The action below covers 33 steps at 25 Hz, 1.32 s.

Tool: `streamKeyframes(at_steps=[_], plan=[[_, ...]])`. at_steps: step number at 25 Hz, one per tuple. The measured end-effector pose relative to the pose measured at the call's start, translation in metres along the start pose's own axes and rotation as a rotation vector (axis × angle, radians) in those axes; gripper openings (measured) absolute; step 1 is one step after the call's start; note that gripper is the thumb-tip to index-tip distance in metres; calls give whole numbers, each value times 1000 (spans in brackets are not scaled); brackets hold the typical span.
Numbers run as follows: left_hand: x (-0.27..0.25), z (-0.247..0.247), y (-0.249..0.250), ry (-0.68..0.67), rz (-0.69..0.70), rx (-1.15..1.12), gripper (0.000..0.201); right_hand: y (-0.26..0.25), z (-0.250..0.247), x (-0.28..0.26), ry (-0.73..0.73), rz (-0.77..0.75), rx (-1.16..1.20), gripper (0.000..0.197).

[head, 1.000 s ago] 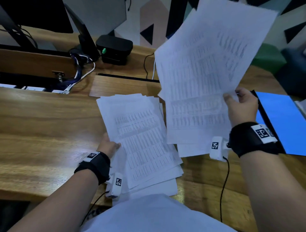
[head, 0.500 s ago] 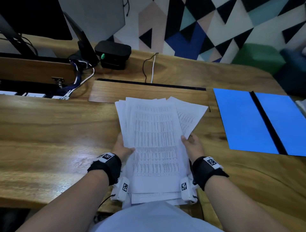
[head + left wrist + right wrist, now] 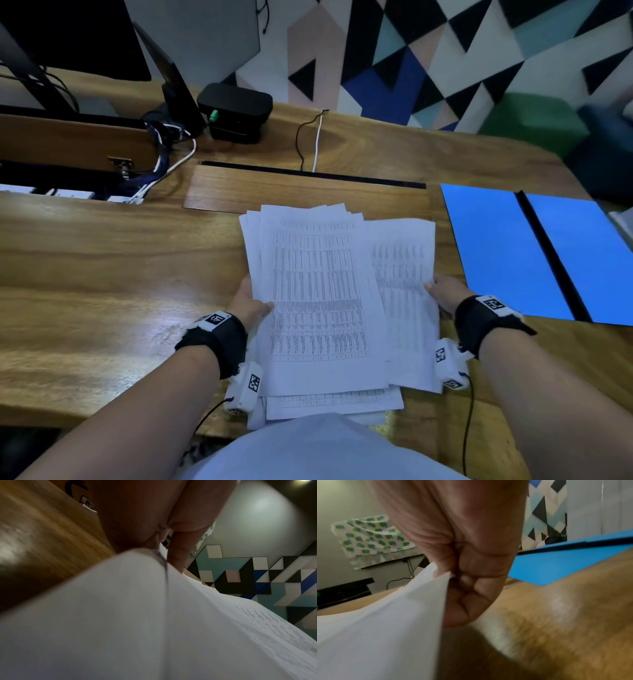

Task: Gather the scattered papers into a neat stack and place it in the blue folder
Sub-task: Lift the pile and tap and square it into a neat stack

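A loose pile of white printed papers (image 3: 318, 294) lies on the wooden desk (image 3: 102, 274) in front of me, its sheets fanned and uneven. My left hand (image 3: 251, 303) grips the pile's left edge, thumb on top of the sheets (image 3: 154, 628). My right hand (image 3: 443, 294) pinches the right edge of an offset sheet (image 3: 400, 274), and the right wrist view shows fingers curled under the paper (image 3: 385, 615). The blue folder (image 3: 534, 253) lies open flat on the desk to the right, with a black spine down its middle, also visible as a blue folder (image 3: 556, 566) behind my right hand.
A black box (image 3: 236, 109), a monitor stand (image 3: 178, 85) and tangled cables (image 3: 161, 150) sit at the back left. A cable slot (image 3: 311, 174) runs across the desk behind the papers. Bare wood stretches to the left of the pile.
My right hand brought its raised sheets down onto the pile a second ago. Since then it has slid outward to the right edge, and a sheet now juts out on that side.
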<state>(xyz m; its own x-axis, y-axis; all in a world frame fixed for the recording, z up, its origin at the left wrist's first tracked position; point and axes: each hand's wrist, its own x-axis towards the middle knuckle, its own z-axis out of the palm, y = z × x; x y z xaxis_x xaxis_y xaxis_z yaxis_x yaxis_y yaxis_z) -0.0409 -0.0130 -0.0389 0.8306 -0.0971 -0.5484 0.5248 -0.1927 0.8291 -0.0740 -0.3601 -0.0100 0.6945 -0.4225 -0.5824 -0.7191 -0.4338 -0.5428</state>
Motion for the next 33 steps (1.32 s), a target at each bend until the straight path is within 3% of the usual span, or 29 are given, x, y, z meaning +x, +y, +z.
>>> streamKeyframes(at_steps=[3,6,9,12,14,16,17,20,21,23,24,27,33], plan=[[0,-1,4,-32,-10,44,69,1,-4,2,-82,-16,-88,30],[0,6,7,-38,-20,33,69,-4,32,0,-120,-52,-41,29],[-6,14,9,-40,-17,-37,69,-12,69,-8,-95,-144,-106,31],[-12,24,9,-45,32,-70,77,-12,75,-10,-68,-186,-173,35],[-17,30,15,-38,92,-105,82,-14,68,-14,-43,-140,-16,45],[-19,31,24,-34,145,-130,81,-13,61,-15,-32,-58,241,85],[-21,32,31,-39,171,-131,79,-17,54,-22,-60,-71,355,93],[-30,34,61,-55,265,-161,63,-32,29,-47,-184,-227,676,86],[-33,38,75,-57,301,-188,58,-41,18,-55,-150,-302,732,71],[-42,47,104,-44,398,-221,54,-58,-5,-69,54,-444,765,37],[-46,51,118,-27,458,-230,53,-66,-16,-74,150,-504,775,36],[-56,62,147,22,601,-268,55,-78,-38,-81,300,-550,794,65],[-63,72,140,39,562,-240,57,-66,-34,-94,248,-611,768,73]])
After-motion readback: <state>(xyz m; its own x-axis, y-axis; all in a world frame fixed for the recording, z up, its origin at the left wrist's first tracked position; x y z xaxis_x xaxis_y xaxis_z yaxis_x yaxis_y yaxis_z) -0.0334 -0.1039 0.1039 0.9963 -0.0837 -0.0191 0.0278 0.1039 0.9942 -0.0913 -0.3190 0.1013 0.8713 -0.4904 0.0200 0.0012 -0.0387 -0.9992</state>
